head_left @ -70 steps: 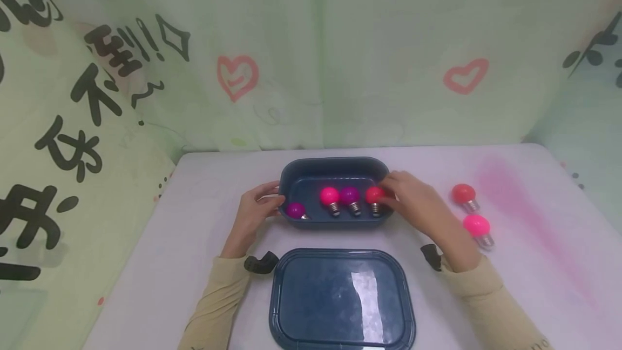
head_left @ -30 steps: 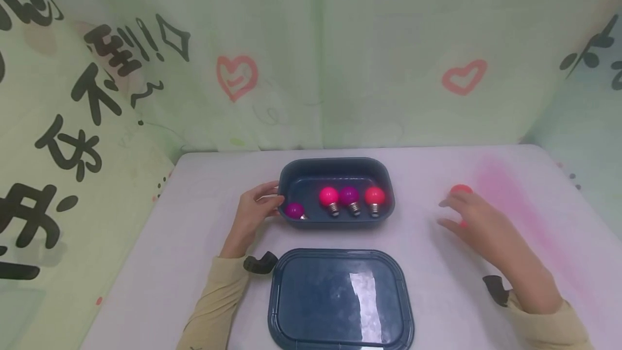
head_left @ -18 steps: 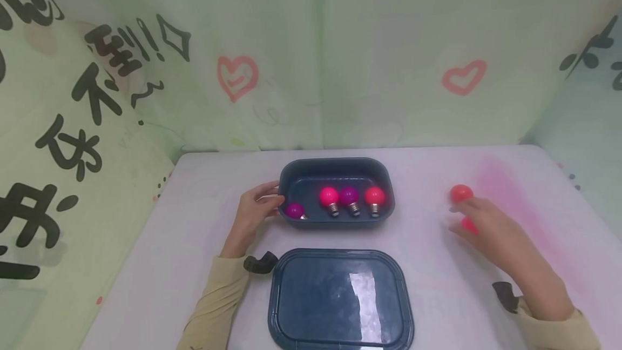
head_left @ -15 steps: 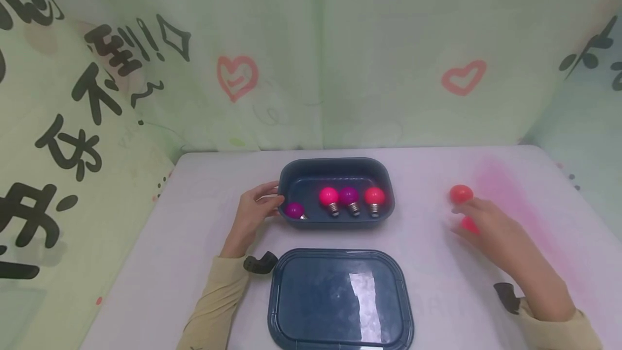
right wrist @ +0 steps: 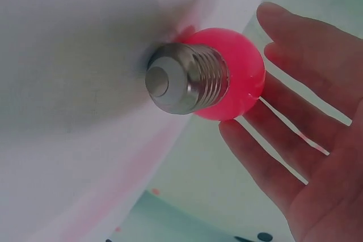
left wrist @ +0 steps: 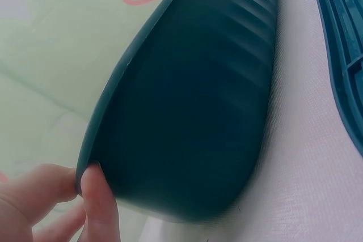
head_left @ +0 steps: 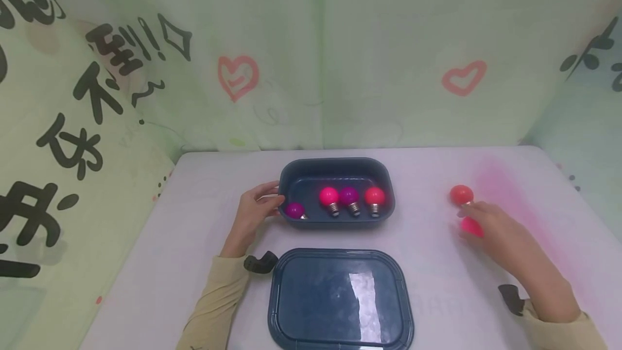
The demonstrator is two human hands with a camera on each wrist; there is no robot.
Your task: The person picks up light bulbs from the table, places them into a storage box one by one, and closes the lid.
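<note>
At the left end of the dark blue plastic box [head_left: 335, 226], my left hand [head_left: 255, 209] pinches the rim between thumb and fingers; the left wrist view shows the thumb [left wrist: 99, 202] on the outer wall. Inside the box lie a pink bulb [head_left: 328, 196], a red bulb [head_left: 374, 195] and purple bulbs [head_left: 349, 195]. Over on the right, my right hand [head_left: 502, 239] is around a loose pink light bulb [head_left: 471, 226], partly covering it. In the right wrist view, its fairly straight, spread fingers [right wrist: 283, 140] reach the bulb's pink globe [right wrist: 244, 72], metal screw base toward the camera.
A loose red bulb [head_left: 461, 194] lies just beyond the right hand. In front of the box, the matching blue lid [head_left: 320, 307] lies flat on the white table [head_left: 160, 263]. Green printed cloth [head_left: 369, 69] hangs behind the table.
The right hand has left the red bulb in the box and moved right to the loose bulbs, lately shifting slightly further right over the pink one. The left hand stays at the rim.
</note>
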